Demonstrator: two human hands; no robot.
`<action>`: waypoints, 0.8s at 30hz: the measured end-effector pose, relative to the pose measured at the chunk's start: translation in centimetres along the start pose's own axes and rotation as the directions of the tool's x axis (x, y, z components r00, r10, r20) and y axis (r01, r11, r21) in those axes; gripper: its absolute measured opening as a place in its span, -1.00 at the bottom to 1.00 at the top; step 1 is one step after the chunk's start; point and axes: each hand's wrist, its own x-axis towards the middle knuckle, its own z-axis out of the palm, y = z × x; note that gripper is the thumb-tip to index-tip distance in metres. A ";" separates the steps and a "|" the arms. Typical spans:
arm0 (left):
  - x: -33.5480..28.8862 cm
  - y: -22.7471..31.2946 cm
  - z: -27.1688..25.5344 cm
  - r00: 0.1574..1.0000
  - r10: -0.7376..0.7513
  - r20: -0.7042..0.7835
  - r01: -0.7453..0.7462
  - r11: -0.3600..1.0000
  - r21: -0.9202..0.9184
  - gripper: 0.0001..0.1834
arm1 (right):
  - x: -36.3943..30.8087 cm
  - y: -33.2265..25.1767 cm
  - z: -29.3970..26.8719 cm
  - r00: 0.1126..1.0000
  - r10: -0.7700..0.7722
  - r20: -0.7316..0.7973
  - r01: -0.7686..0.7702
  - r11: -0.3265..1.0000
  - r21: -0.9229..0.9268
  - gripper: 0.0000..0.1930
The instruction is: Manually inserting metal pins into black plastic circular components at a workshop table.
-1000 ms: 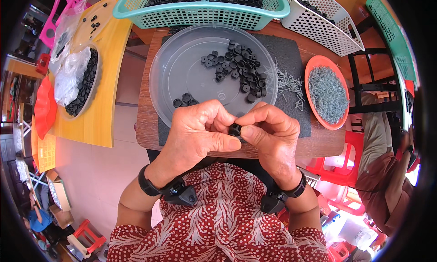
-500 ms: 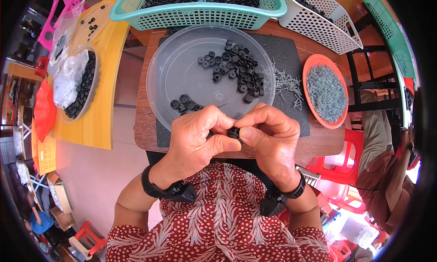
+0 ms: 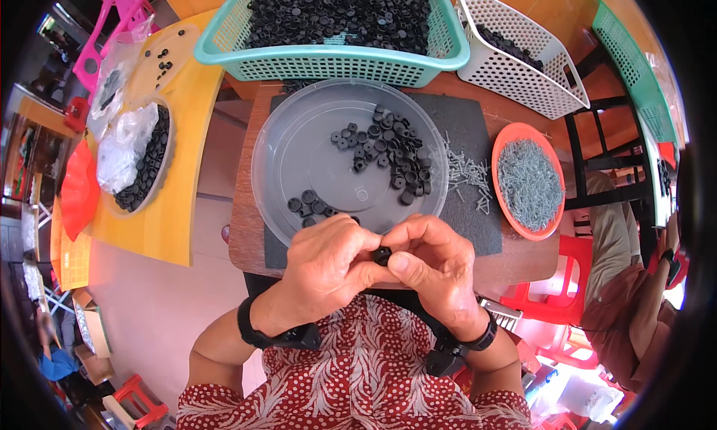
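Close to the table's front edge, both my hands meet around a small black round plastic part (image 3: 382, 255). My left hand (image 3: 321, 262) is closed, gripping the part from its left between thumb and fingers. From the other side the thumb and forefinger of my right hand (image 3: 437, 269) pinch it too; whether a screw is between them I cannot make out. Just beyond stands a clear round plastic tub (image 3: 270, 142), holding a large cluster of black parts (image 3: 403, 153) and a smaller cluster (image 3: 308, 204). Loose screws (image 3: 467, 174) lie beside it on a dark mat (image 3: 478, 239).
An orange plate (image 3: 496, 191) heaped with screws sits at the right. Behind the tub are a green basket (image 3: 336, 62) full of black parts and a white basket (image 3: 515, 79). A yellow table (image 3: 183, 168) with more parts stands left. Another person's arm (image 3: 650, 310) shows far right.
My view has tilted, so the table and tub appear lower and more of the green basket shows. Both hands keep their grip on the black part, with the fingers slightly shifted.
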 end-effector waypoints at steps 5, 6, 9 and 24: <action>0.7 0.0 -0.3 0.993 -0.062 0.102 0.058 0.997 0.047 -0.65 | 0.4 -0.7 -1.3 0.991 0.102 -0.089 -0.114 0.983 -0.142 -0.86; 1.0 -0.2 -0.7 0.985 -0.119 0.121 0.110 0.991 0.076 -0.65 | 0.9 -1.2 -1.7 0.991 0.034 -0.132 -0.068 0.962 -0.264 -0.85; 2.4 -1.6 -2.1 0.968 -0.210 0.141 0.186 0.969 0.164 -0.68 | 3.5 -3.5 -4.0 0.954 -0.198 -0.225 0.064 0.868 -0.493 -0.84; 5.5 -4.7 -2.9 0.873 -0.395 0.287 0.300 0.897 0.324 -0.70 | 18.8 -11.3 -19.6 0.656 -0.749 -0.096 0.055 0.175 -0.983 -0.78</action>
